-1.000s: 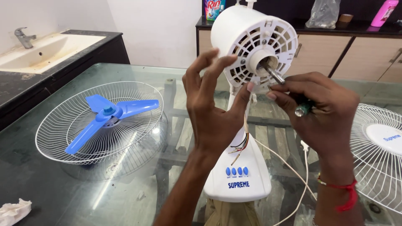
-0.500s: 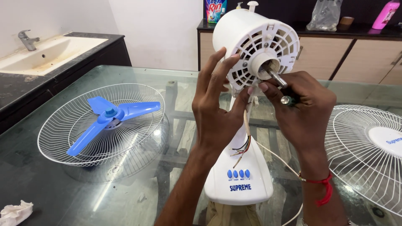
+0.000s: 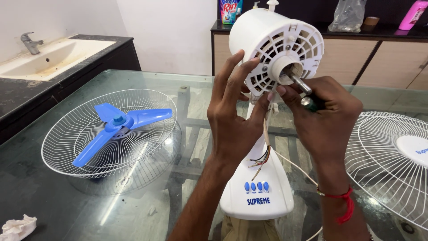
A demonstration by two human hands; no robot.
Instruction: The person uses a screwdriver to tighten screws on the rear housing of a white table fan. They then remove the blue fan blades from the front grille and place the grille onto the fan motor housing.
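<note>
A white plastic table fan body with a vented round motor housing (image 3: 276,44) stood upright on a dark glass table (image 3: 53,196), near the table's front edge, its base partly cut off by the bottom of the frame. The left hand (image 3: 232,116) was spread open, fingers extended, with fingertips resting against the housing's left side and holding nothing. The right hand (image 3: 325,116) was closed around a green-handled screwdriver (image 3: 307,100), its tip hidden behind the fingers near the housing's lower rim, just beside the bare metal motor shaft (image 3: 298,81). Loose coloured wires (image 3: 261,156) hung out of the fan's neck.

To the left, with open glass between it and the fan, a white wire fan guard (image 3: 111,134) lay flat, cradling a blue three-bladed plastic fan blade (image 3: 118,125). To the right, a second white wire guard (image 3: 392,165) ran off the frame's edge. A crumpled white cloth (image 3: 15,225) sat at the lower left corner, partly cut off.

Compared with half a second earlier, both hands had shifted only slightly, and the screwdriver's metal end cap no longer faced the camera.
</note>
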